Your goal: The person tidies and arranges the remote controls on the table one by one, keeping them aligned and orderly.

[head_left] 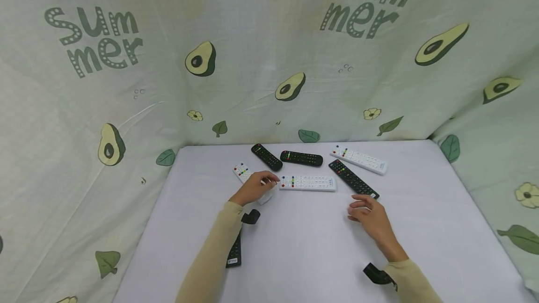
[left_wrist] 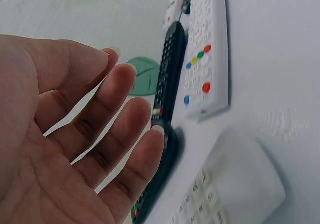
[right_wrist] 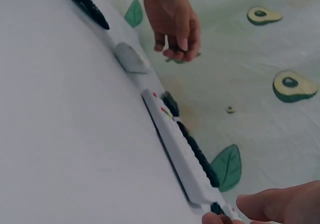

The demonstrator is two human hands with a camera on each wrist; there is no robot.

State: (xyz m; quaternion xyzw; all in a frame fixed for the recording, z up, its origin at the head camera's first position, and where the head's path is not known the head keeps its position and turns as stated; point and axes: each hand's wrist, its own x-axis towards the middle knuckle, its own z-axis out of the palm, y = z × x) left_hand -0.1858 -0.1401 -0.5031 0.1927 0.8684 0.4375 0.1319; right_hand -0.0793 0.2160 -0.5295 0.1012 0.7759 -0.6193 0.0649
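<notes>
My left hand hovers over a white remote control that lies slanted and is partly hidden beneath it. In the left wrist view that hand's fingers are loosely bent with nothing between them. A second white remote lies crosswise just right of the left hand. Toward the right, my right hand is held with relaxed fingers close to the near end of a long black remote. Nothing shows in its grasp. Only part of the right hand enters the right wrist view.
Two black remotes, one slanted and one crosswise, lie at the back. Another white remote is at the back right. My left forearm partly covers a black remote. A printed cloth hangs behind the white table.
</notes>
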